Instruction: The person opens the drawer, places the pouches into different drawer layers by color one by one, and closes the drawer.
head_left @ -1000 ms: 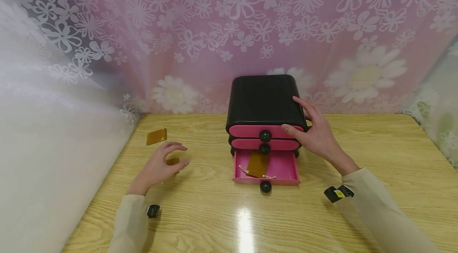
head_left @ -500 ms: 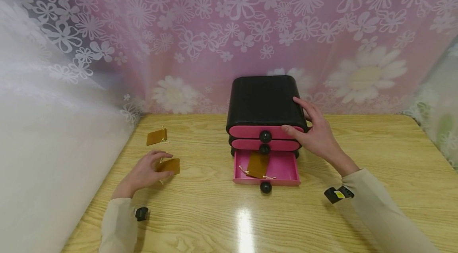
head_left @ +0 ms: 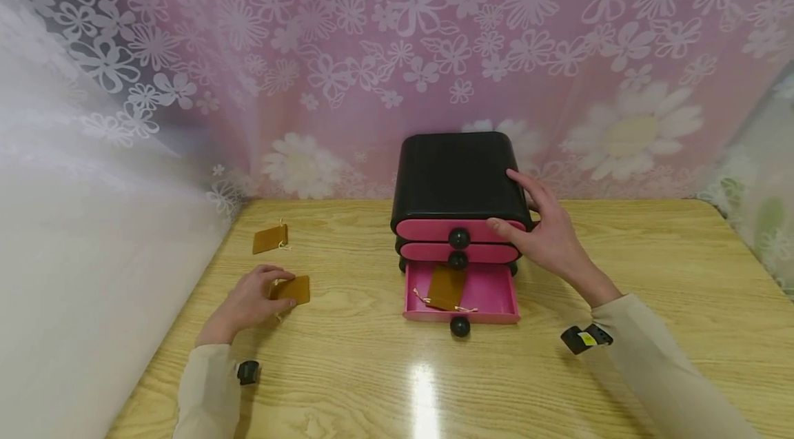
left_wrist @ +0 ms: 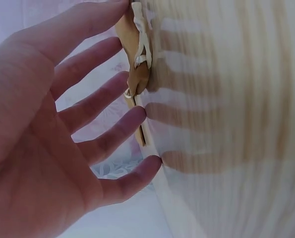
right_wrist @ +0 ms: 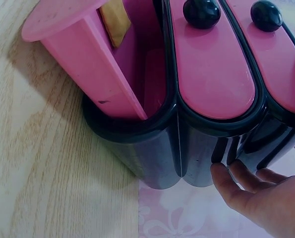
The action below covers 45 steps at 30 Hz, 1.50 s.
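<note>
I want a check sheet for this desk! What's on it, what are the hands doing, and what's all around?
Surface: wooden table, pale grain, with a bright glare spot near the front.
Job's things: brown pouch flat on the table; black drawer box with three pink drawers; bottom drawer pulled out, holding a second pouch; the upper two drawers closed.
Clutter: third pouch lying farther back on the left.
Grippers: left hand rests on the brown pouch, fingertips touching its edge; right hand steadies the box's right side.
Cables: nothing seen.
Surroundings: pink flowered curtain behind, white lace curtain on the left.
</note>
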Available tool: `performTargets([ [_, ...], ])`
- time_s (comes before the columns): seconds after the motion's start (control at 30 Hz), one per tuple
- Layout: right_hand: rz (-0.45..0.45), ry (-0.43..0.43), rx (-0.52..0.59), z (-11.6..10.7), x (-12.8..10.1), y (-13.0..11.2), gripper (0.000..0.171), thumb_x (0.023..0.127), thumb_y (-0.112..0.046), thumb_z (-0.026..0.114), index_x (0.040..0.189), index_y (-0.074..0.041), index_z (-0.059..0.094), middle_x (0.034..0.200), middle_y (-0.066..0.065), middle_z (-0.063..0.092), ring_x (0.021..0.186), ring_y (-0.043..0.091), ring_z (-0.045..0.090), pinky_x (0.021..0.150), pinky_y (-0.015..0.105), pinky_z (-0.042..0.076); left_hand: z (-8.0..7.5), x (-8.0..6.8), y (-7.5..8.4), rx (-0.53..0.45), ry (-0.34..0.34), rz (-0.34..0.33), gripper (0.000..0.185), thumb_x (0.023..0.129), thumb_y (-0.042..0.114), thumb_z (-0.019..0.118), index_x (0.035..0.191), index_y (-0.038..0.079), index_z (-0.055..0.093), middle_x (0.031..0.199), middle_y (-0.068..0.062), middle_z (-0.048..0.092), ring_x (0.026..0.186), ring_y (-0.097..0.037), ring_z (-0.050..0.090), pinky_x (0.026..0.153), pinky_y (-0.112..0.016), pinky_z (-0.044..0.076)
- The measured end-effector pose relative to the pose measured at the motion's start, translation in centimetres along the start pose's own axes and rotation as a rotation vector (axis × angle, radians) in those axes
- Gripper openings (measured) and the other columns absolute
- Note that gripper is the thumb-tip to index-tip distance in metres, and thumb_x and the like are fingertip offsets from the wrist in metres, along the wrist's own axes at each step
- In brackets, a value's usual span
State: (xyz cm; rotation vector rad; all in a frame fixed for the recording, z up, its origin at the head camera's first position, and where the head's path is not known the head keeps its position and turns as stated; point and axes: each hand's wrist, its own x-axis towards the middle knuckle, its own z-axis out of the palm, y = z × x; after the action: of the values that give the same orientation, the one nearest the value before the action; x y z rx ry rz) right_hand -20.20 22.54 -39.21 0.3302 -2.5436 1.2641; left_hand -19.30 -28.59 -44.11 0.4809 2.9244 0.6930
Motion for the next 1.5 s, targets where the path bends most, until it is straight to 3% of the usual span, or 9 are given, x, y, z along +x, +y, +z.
performTargets([
  [0.3,0.002,0.001,0.01,0.01,-0.06,0.12,0.082,0.09,-0.03,0.079,0.159,-0.036,0.035,0.164,0.013,0.033,0.126,0.046,0.057,0.073,0.028,0.054,0.01,-0.07,0.09,-0.005,-0.021,-0.063,0.047,0.09,0.026,0.079,0.129,0.004,0.068,0.135,-0.025,0.055,0.119,-0.047,0.055,0.094,-0.062,0.048],
  [0.47,0.009,-0.008,0.022,-0.07,-0.1,-0.05,0.082,0.09,-0.031,0.079,0.159,-0.036,0.035,0.164,0.013,0.032,0.127,0.048,0.056,0.077,0.038,0.056,0.14,0.18,-0.05,0.01,-0.037,-0.101,0.045,0.09,0.029,0.079,0.128,0.007,0.068,0.135,-0.024,0.055,0.119,-0.047,0.054,0.092,-0.064,0.047],
  [0.7,0.015,-0.012,0.021,-0.11,-0.19,-0.13,0.081,0.091,-0.032,0.078,0.159,-0.036,0.035,0.165,0.014,0.031,0.128,0.048,0.055,0.081,0.046,0.056,0.08,0.23,-0.12,0.004,-0.033,-0.092,0.043,0.09,0.028,0.079,0.125,0.006,0.069,0.131,-0.023,0.057,0.114,-0.044,0.056,0.092,-0.061,0.048],
  [1.27,0.02,-0.019,0.04,0.09,-0.09,-0.17,0.08,0.092,-0.032,0.077,0.159,-0.037,0.035,0.164,0.014,0.031,0.129,0.048,0.053,0.079,0.041,0.056,0.11,-0.02,-0.15,0.002,-0.003,-0.066,0.039,0.091,0.02,0.077,0.124,0.003,0.068,0.12,-0.019,0.064,0.11,-0.039,0.061,0.094,-0.06,0.05],
  [1.5,0.03,-0.02,0.037,-0.07,-0.32,-0.26,0.08,0.092,-0.033,0.077,0.159,-0.037,0.034,0.165,0.013,0.03,0.131,0.05,0.051,0.085,0.056,0.057,0.14,0.07,-0.02,-0.016,0.029,-0.05,0.03,0.094,0.013,0.073,0.122,0.004,0.071,0.115,-0.017,0.065,0.106,-0.036,0.063,0.091,-0.056,0.053],
])
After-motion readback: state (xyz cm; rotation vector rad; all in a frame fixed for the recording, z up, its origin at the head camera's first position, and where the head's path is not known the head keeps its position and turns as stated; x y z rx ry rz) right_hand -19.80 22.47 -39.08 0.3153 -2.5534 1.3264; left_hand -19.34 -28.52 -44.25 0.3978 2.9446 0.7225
